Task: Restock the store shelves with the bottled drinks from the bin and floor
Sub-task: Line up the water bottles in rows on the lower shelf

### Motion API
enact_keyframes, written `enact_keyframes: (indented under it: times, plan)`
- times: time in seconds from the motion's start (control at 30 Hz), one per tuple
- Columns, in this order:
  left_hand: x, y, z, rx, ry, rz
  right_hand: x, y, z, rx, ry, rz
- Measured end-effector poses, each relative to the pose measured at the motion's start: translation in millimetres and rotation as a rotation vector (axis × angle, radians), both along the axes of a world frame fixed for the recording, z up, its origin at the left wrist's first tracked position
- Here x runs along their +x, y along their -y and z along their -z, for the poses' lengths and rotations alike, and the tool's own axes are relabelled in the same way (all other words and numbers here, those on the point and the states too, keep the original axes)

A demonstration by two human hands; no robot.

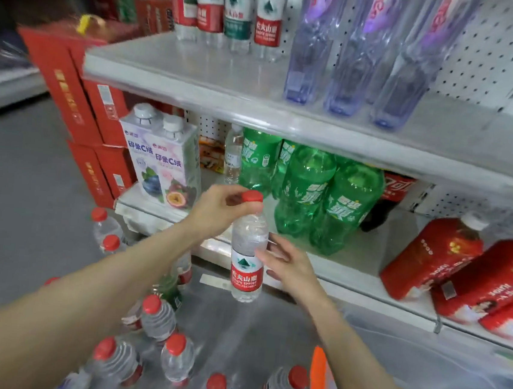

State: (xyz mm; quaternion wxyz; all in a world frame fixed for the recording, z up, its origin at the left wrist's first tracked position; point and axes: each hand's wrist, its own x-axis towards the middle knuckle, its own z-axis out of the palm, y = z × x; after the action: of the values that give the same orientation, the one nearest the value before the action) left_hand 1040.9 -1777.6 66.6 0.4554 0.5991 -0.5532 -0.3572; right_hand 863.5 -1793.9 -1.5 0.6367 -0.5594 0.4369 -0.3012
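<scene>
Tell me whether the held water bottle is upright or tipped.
Upright: the water bottle hangs vertically, red cap on top, pinched there by the left hand.

Upper shelf (183, 62) front-left bare; purple bottles (349, 62) block right. Lower shelf (351, 266) gap beside green bottles (311, 193), maybe narrow.
</scene>
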Motion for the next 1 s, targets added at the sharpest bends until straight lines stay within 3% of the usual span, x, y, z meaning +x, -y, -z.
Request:
enact_keyframes:
  times: [0.27,0.37,0.57,1.0]
  plan:
    - [-6,-16,-118,-0.152,-0.06,-0.029,7,1,-105,-0.216,0.037,-0.109]
    - [-8,-18,-149,-0.211,-0.006,-0.051,7,0,-135,-0.278,0.077,-0.142]
    - [-8,-30,-201,-0.32,-0.025,-0.049,16,5,-182,-0.396,0.115,-0.068]
    - [47,-64,-186,-0.155,-0.171,-0.057,68,5,-247,-0.463,0.144,-0.052]
